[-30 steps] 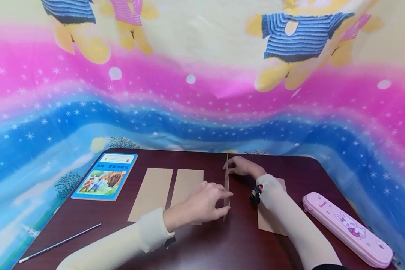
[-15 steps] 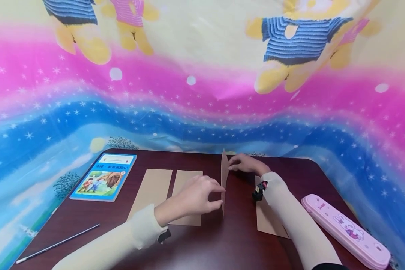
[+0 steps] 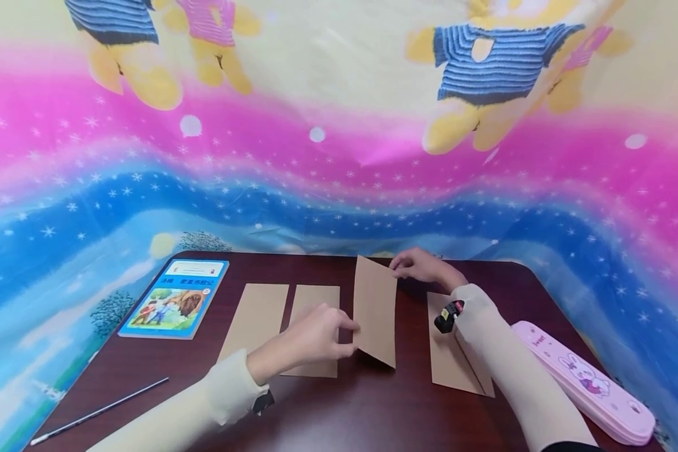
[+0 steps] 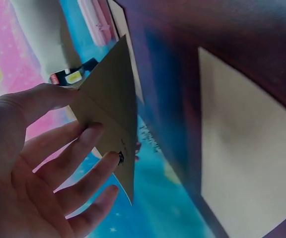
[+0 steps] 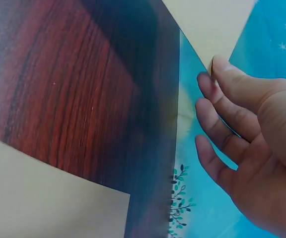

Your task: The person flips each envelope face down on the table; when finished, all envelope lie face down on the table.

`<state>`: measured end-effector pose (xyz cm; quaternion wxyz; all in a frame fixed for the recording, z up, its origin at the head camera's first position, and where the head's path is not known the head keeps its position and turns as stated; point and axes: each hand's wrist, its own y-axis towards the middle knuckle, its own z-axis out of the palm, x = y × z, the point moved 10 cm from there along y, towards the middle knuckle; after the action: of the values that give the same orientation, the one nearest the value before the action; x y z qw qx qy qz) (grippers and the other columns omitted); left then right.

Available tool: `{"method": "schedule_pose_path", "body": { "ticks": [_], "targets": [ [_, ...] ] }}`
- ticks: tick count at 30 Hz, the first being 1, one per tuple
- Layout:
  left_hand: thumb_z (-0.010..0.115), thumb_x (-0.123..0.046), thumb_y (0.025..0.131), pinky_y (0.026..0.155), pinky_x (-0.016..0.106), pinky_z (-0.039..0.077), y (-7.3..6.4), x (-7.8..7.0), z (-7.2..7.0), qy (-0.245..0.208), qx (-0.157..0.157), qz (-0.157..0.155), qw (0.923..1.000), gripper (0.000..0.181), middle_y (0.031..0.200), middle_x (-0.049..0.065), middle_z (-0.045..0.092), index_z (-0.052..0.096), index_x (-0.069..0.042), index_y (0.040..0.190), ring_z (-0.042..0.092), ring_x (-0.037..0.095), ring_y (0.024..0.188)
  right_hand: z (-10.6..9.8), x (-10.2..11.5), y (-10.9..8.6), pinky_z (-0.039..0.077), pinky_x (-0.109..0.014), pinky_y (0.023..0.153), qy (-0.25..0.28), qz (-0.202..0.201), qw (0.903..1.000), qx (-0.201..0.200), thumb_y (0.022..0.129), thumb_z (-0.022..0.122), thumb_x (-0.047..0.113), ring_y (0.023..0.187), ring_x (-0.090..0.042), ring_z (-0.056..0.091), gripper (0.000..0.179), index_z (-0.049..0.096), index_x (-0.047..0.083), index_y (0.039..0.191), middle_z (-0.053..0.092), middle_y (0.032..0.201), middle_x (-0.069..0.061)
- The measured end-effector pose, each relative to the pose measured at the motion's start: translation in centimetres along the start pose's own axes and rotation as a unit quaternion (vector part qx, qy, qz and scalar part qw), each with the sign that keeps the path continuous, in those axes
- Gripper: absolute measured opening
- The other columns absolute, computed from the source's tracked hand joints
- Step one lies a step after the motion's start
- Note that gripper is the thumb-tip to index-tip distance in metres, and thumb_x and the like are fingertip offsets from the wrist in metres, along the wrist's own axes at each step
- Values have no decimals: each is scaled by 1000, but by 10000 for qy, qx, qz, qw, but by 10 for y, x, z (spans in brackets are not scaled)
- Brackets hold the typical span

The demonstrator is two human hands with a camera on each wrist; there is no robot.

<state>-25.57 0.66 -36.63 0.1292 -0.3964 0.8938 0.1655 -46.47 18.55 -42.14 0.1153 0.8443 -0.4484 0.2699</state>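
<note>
A tan kraft-paper card (image 3: 375,311) is held up at a tilt over the middle of the table. My left hand (image 3: 316,336) pinches its lower left edge between thumb and fingers. At its top right corner, the thumb and index finger of my right hand (image 3: 420,267) grip it; the right wrist view shows this corner of the card (image 5: 207,29) between the fingertips. The left wrist view shows a small dark print on the card's other face (image 4: 103,96). Flat on the table lie two similar cards, a left one (image 3: 251,320) and a middle one (image 3: 319,295), partly behind my left hand.
Another tan card (image 3: 449,358) lies under my right forearm. A pink pencil case (image 3: 584,383) rests at the right, a blue book (image 3: 175,298) at the back left and a thin dark pen (image 3: 102,411) at the front left. A patterned cloth (image 3: 316,201) hangs behind the table.
The held card has turned from edge-on to show its plain broad face. My left hand has moved left with its edge, while my right hand has shifted slightly right at the top corner.
</note>
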Motion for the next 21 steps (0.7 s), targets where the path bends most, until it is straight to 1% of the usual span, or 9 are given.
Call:
{"method": "schedule_pose_path", "body": {
  "ticks": [2,4,7,8,9,11,13,17,21],
  "targets": [
    [78,-25,88,41,17,23,-1,1,7,-66,104,61,9999,28,100,4,80,80,-13,113,40,-2,47,0,2,-2,58,-40,85,-43,-14,10000,-34,98,70,15,98,-31,73,16,75,10,113,78,102,-8],
    [79,-26,88,42,17,23,-2,1,13,87,143,183,9997,23,90,1,79,81,-15,108,36,-3,47,0,3,-3,58,-40,85,-96,13,9999,-67,97,71,15,98,-31,73,14,76,11,110,78,101,-6],
    [79,-30,88,44,19,22,-4,-1,23,505,203,327,9980,9,68,-6,68,78,-21,91,37,-1,51,5,6,-2,58,-40,85,-186,-95,9998,-35,97,71,15,97,-25,73,13,77,12,108,78,103,-6],
    [79,-30,88,44,19,22,-5,-1,26,657,216,369,9969,10,62,-9,63,75,-23,84,37,0,52,7,7,-2,58,-40,85,-203,-111,9997,-17,96,72,15,97,-22,72,12,77,13,107,77,102,-5],
    [79,-32,88,44,20,23,-6,-1,29,793,245,369,9959,15,58,-12,58,70,-25,78,38,0,52,9,7,-1,58,-39,84,-238,-153,9996,12,96,72,16,96,-21,72,11,77,13,106,77,102,-5],
    [79,-33,87,45,21,24,-7,1,36,973,324,330,9942,25,52,-13,47,62,-26,71,38,1,52,15,7,0,57,-38,83,-244,-163,9995,108,97,72,17,95,-18,71,10,77,13,105,76,101,-4],
    [79,-33,87,47,22,27,-8,2,41,1045,399,274,9933,28,52,-15,44,59,-26,69,41,2,52,20,4,1,56,-37,83,-252,-72,9995,201,97,72,18,94,-17,70,9,76,14,104,76,100,-2],
    [80,-33,86,50,22,31,-8,3,48,1089,508,215,9925,26,55,-15,48,61,-26,70,45,3,55,30,-1,0,56,-37,84,-257,156,9989,362,96,73,20,93,-14,68,8,75,16,103,74,99,1],
    [81,-33,84,50,23,32,-9,5,52,1132,559,126,9919,25,57,-15,50,62,-26,69,45,3,57,35,1,0,55,-38,84,-303,145,9986,416,96,74,21,92,-14,68,9,74,15,102,74,99,0]
  ]
}}
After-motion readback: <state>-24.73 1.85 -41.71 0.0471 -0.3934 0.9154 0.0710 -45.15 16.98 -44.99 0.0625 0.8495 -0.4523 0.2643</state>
